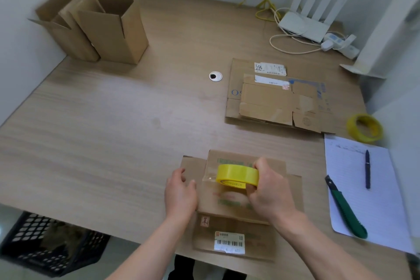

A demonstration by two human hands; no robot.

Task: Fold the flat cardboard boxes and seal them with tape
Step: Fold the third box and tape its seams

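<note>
My right hand [268, 191] grips a yellow tape roll [237, 176] on edge over the brown folded cardboard box [227, 209], whose long axis runs away from me; my left hand [180, 193] rests open against the box's left side.

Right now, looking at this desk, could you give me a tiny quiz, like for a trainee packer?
1. True or false: the right hand grips the yellow tape roll over the cardboard box.
2. Which tool lies on the lined paper beside the pen? A scissors, B green utility knife, C stapler.
3. Where do the folded boxes stand?

Key: 1 true. 2 B. 3 At the table's far left corner.
</note>
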